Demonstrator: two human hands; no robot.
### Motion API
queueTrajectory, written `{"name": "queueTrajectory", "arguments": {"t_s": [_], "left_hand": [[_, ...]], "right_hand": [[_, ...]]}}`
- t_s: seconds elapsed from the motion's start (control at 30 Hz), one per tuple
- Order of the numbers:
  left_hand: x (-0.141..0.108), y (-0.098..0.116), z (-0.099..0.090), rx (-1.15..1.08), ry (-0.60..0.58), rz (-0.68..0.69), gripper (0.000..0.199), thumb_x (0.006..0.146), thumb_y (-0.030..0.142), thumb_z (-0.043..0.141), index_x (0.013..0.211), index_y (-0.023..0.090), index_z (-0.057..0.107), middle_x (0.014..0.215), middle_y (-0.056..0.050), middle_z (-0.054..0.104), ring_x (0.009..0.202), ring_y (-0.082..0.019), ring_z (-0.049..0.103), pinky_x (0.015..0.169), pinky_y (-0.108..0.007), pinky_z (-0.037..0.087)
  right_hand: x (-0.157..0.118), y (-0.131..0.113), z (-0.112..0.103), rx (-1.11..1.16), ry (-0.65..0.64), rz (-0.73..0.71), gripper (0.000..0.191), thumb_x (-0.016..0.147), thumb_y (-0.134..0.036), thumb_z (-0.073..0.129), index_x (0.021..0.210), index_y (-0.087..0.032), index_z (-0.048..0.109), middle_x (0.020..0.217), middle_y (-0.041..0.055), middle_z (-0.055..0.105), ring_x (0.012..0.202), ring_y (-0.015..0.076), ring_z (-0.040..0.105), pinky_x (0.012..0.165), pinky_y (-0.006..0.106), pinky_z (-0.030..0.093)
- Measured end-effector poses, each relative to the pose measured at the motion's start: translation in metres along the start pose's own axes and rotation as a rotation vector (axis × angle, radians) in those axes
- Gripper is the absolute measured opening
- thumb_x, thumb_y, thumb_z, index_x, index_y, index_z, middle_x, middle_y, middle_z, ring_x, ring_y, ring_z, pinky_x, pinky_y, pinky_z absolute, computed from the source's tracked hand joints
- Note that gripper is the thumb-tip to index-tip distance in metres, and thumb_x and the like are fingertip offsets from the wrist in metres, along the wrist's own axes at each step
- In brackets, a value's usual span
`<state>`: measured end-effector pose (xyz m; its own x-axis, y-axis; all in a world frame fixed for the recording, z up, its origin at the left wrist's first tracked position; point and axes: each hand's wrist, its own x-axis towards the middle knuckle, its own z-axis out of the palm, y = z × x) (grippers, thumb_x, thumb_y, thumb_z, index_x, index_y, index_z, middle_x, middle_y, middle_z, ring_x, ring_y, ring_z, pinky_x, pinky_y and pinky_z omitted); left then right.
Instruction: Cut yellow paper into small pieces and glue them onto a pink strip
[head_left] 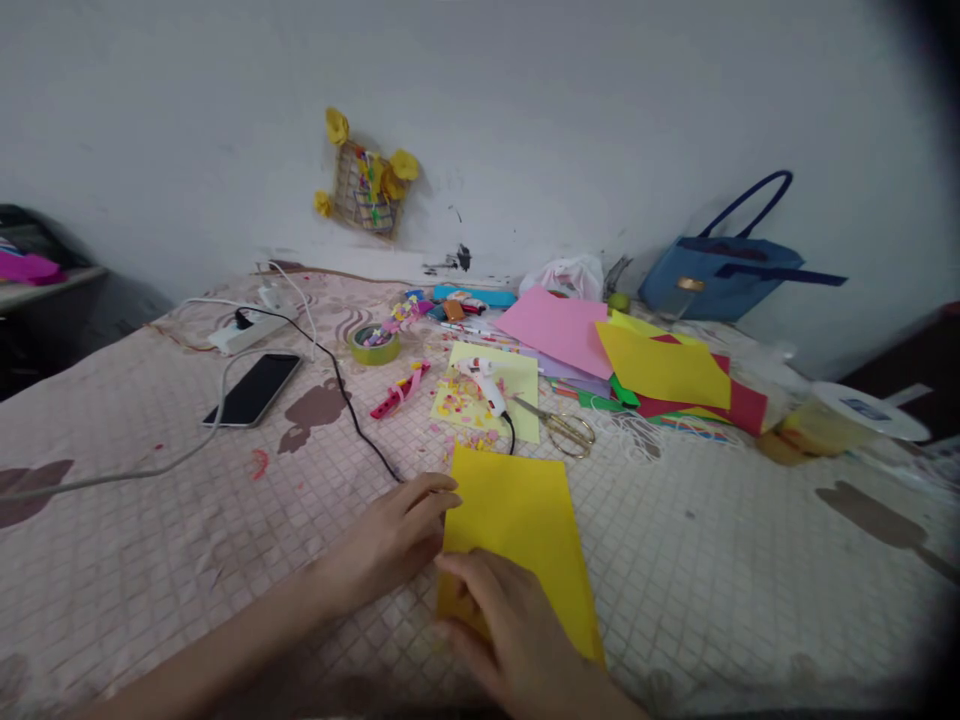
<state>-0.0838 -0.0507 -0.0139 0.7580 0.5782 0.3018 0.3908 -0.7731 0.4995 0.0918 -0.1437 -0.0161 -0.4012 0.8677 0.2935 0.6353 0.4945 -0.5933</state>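
Note:
A yellow sheet of paper (517,510), seemingly folded, lies on the cloth in front of me. My left hand (401,530) is at its upper left edge, fingers bent and drawn together on the paper. Lower on the same edge, my right hand (510,625) pinches the paper between thumb and fingers, its palm over the lower part. Just beyond the sheet rests a white glue gun (484,382) on a pale yellow paper (517,375) strewn with small coloured scraps. Gold-handled scissors (568,432) lie to its right.
Coloured paper sheets (660,365) are piled back right, near white string (634,435), a lidded tub (817,425) and a blue bag (720,275). On the left are a phone (259,390), a power strip (251,330) and cables. Green tape (375,350) and a pink strip (401,390) lie mid-table.

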Motion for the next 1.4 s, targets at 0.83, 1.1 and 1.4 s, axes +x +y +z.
{"name": "queueTrajectory", "arguments": {"t_s": [0.83,1.1,1.4], "left_hand": [[-0.018,-0.009,-0.010,0.259,-0.127,0.127,0.017,0.085,0.013,0.046,0.097,0.018,0.056,0.125,-0.008,0.052,0.120,-0.023,0.042,0.098,-0.042,0.038],[-0.036,-0.018,-0.017,0.232,-0.021,0.054,0.022,0.087,0.016,0.044,0.106,0.021,0.053,0.121,-0.007,0.055,0.117,-0.020,0.046,0.096,-0.039,0.041],[-0.057,0.016,-0.008,0.049,-0.079,0.094,0.038,0.078,0.030,0.061,0.114,0.020,0.050,0.123,-0.010,0.054,0.116,-0.023,0.047,0.095,-0.040,0.041]], "right_hand": [[-0.049,0.070,-0.043,-0.020,0.049,0.214,0.041,0.089,-0.021,0.041,0.130,-0.026,0.039,0.137,0.0082,0.042,0.126,0.0220,0.038,0.103,0.042,0.036],[-0.065,0.068,-0.057,0.016,0.031,0.185,0.043,0.086,-0.019,0.047,0.128,-0.026,0.042,0.135,0.0075,0.044,0.127,0.0216,0.037,0.104,0.042,0.034],[-0.074,0.075,-0.066,0.013,-0.193,0.092,0.050,0.082,-0.023,0.058,0.129,-0.025,0.042,0.138,0.0063,0.041,0.131,0.0212,0.031,0.108,0.042,0.030]]}}
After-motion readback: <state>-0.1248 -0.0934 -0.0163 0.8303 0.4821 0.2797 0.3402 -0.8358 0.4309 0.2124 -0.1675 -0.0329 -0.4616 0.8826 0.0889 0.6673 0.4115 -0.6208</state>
